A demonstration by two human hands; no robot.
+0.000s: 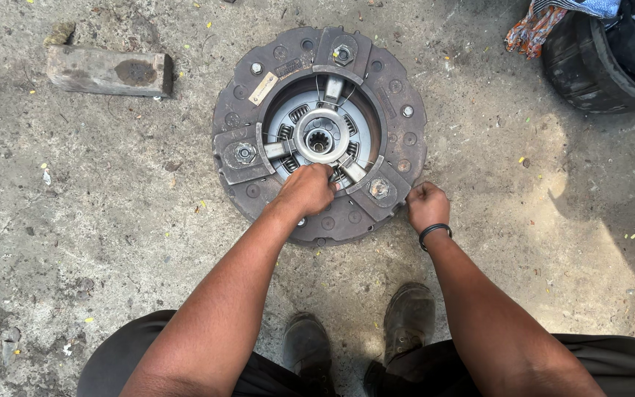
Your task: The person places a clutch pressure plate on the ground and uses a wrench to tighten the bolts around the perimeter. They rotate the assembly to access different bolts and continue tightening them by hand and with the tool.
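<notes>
Dusty concrete ground (pixel 112 242) bears a round rusty-brown metal clutch assembly (pixel 320 132), fully bolted. Left hand (pixel 307 189) grasps inside its centre opening; right hand (pixel 426 206), clenched, grips its rim.

Bright daylight falls on the ground (pixel 112 220) from above. A paler sunlit patch (pixel 589 213) lies at the right, with soft-edged shade around it. The far right corner is dark. The picture is sharp in the middle: the metal disc (pixel 398 147) shows clear detail, and its pale hub (pixel 320 136) has a mild shine without strong glare. The near arms are a little soft. Little bending shows at the edges.
</notes>
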